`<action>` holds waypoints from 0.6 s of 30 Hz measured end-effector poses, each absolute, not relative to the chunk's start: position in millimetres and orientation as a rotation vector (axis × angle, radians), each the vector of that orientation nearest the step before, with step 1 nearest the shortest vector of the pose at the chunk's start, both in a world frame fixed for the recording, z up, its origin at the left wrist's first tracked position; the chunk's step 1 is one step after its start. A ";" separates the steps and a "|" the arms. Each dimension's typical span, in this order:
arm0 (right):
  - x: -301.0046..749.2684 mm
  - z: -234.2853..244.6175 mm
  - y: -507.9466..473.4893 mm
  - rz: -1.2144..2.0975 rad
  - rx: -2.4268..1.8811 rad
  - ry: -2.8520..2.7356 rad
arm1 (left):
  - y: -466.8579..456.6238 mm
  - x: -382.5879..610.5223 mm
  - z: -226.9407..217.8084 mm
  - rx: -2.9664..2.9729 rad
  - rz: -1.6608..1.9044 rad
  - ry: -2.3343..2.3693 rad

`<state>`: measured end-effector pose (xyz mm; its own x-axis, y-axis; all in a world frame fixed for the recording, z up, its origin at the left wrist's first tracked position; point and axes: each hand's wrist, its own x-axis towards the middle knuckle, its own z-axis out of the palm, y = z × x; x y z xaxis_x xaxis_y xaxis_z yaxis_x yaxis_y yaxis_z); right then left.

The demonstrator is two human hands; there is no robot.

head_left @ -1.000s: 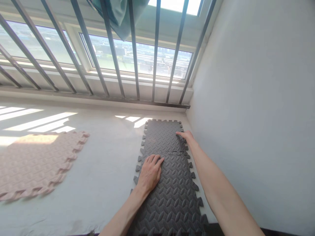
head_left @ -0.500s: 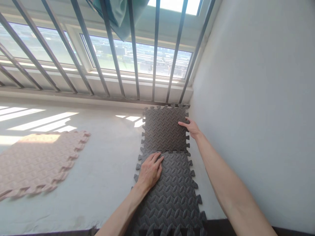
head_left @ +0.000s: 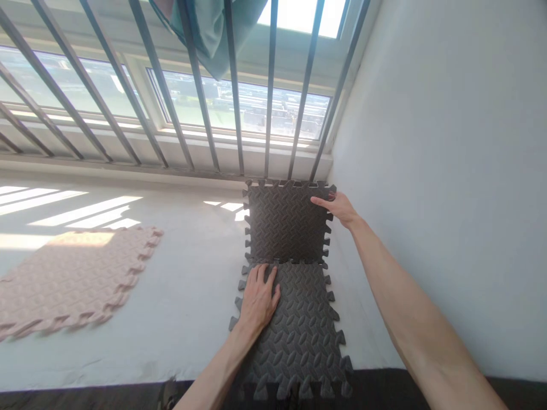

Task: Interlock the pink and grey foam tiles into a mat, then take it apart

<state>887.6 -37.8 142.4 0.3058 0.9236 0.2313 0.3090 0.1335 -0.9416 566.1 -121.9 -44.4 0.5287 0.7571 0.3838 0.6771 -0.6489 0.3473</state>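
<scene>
Two dark grey interlocking foam mat tiles lie end to end, with jigsaw-toothed edges and a raised pattern. My left hand (head_left: 258,299) rests spread on the far left part of the near foam tile (head_left: 303,330), fingertips close to the seam. At the far foam tile (head_left: 286,225), my right hand (head_left: 339,208) grips the right edge near the far corner, thumb on top and the other fingers mostly hidden behind the edge. The far tile's back edge looks tilted up. Along the seam, the teeth of the two tiles meet; how firmly they are joined I cannot tell.
A pink foam tile (head_left: 81,279) lies on the white surface (head_left: 188,296) at the left. Metal bars (head_left: 235,102) stand before the window at the back, with teal cloth (head_left: 213,45) hanging behind them. A white wall (head_left: 448,171) rises close on the right.
My right hand has raised the far tile's back edge, which now tilts up more. My left hand stays on the near tile, its fingers a little more spread. The view has shifted slightly.
</scene>
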 end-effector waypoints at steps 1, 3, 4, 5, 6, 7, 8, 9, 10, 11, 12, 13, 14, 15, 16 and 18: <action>884.8 150.4 -35.5 0.655 -1.403 -1.260 | -123.2 566.0 -45.2 2.607 0.775 1.230; 879.8 161.1 -35.5 0.657 -1.368 -1.315 | -124.1 566.0 -47.1 2.600 0.778 1.239; 877.9 163.3 -38.2 0.656 -1.351 -1.333 | -124.0 566.1 -47.9 2.595 0.775 1.244; 876.7 163.6 -42.5 0.647 -1.337 -1.344 | -123.7 566.1 -48.5 2.591 0.769 1.248; 875.8 162.0 -48.1 0.630 -1.326 -1.346 | -123.4 566.1 -48.8 2.587 0.762 1.251; 875.3 159.0 -54.5 0.609 -1.316 -1.337 | -123.1 566.1 -48.7 2.585 0.755 1.254; 874.8 155.1 -61.3 0.588 -1.308 -1.318 | -123.0 566.2 -48.2 2.584 0.749 1.257; 874.2 150.7 -67.9 0.570 -1.303 -1.292 | -123.1 566.6 -47.4 2.586 0.744 1.261; 873.5 146.3 -73.9 0.558 -1.299 -1.263 | -123.5 567.4 -46.3 2.591 0.740 1.268; 872.7 142.5 -79.0 0.554 -1.300 -1.235 | -124.3 568.6 -45.1 2.598 0.734 1.278; 871.7 139.5 -82.9 0.555 -1.303 -1.208 | -125.5 570.3 -43.8 2.605 0.725 1.293; 870.9 137.5 -85.8 0.557 -1.307 -1.184 | -127.0 572.4 -42.5 2.609 0.711 1.312; 870.3 136.5 -87.7 0.559 -1.312 -1.162 | -128.7 574.8 -41.3 2.614 0.693 1.325; 869.9 136.4 -88.9 0.557 -1.313 -1.144 | -130.4 577.3 -40.3 2.622 0.669 1.323; 869.8 136.8 -89.6 0.553 -1.312 -1.133 | -132.1 579.6 -39.4 2.634 0.643 1.304; 869.9 138.2 -90.6 0.540 -1.310 -1.139 | -134.6 583.1 -38.2 2.664 0.597 1.239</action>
